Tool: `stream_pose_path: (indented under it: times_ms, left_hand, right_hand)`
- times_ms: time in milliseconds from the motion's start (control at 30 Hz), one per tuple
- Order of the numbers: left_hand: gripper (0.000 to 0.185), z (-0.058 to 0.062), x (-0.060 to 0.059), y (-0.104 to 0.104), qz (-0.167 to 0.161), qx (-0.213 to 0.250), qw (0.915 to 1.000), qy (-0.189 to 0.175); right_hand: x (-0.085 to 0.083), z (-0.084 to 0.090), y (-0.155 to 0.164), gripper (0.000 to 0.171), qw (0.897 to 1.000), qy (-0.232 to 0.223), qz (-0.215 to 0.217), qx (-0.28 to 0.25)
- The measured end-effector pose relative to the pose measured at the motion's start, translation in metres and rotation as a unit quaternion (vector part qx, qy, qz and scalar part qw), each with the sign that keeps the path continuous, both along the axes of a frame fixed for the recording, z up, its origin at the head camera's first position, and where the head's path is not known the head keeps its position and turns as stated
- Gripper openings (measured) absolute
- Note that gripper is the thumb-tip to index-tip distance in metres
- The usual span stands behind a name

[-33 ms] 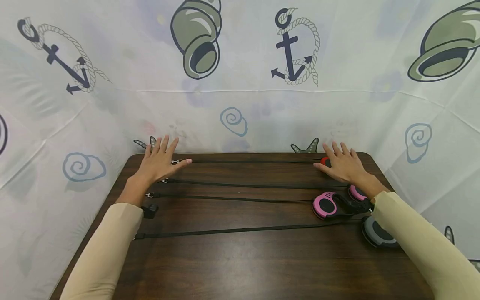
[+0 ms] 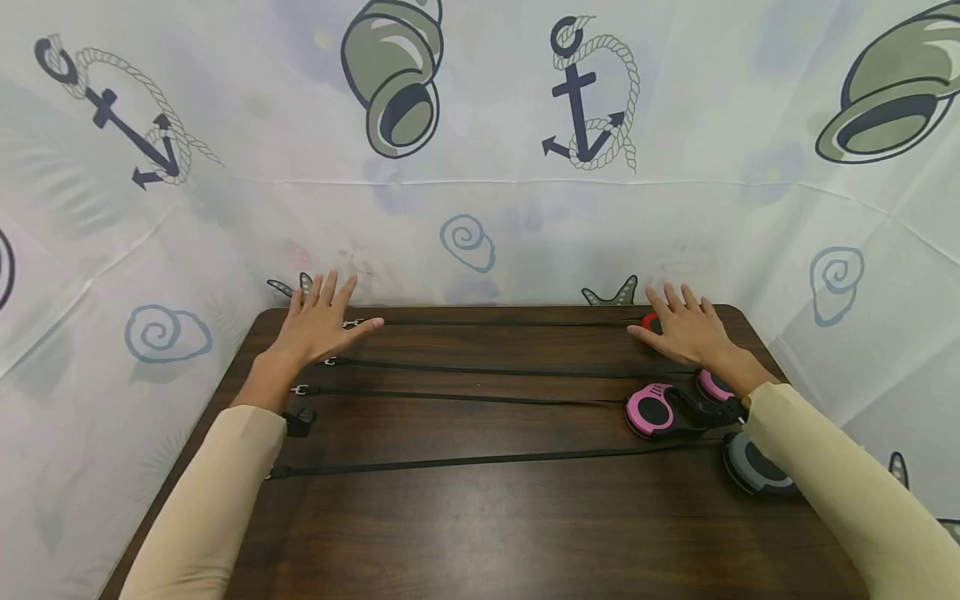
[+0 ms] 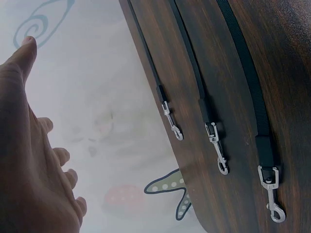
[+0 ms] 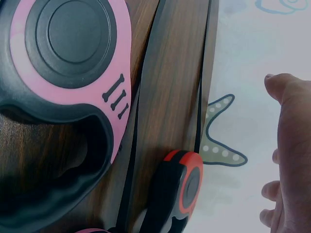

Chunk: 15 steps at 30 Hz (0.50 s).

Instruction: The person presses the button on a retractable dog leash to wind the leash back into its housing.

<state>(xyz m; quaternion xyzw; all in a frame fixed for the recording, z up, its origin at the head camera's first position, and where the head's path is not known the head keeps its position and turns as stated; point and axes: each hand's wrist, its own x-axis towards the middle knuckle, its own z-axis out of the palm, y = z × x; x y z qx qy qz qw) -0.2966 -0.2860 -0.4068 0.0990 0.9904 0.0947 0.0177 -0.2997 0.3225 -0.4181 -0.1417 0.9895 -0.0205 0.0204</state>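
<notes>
Retractable dog leashes, black webbing straps (image 2: 480,393) drawn across a dark wooden desk (image 2: 495,525).

Head view: nothing differs from the frame before; both hands rest flat, so work is idle. Left hand (image 2: 318,321), grip spread apart, lies by the clips; right hand (image 2: 686,332), grip spread, by a red-and-black housing (image 2: 649,322). Count: four straps; two pink housings (image 2: 651,410), one grey (image 2: 753,471), one red.

Left wrist view: three metal snap clips (image 3: 217,151).

Right wrist view: one pink housing, one red.
</notes>
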Motion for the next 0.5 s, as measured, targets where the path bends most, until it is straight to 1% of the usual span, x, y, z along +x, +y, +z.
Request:
stream_pose_path:
  times_ms: [367, 500]
  left_hand:
    - [0.108, -0.0018, 0.0025, -0.0031, -0.005, 0.001, 1.0, 0.002]
    - [0.108, -0.0005, 0.0058, -0.0047, -0.011, -0.006, 0.9999, 0.002]
  right_hand:
    - [0.0016, -0.0002, 0.0049, 0.098, 1.0, -0.002, 0.002, -0.008]
    - [0.0036, 0.0012, 0.0069, 0.099, 1.0, -0.002, 0.005, -0.01]
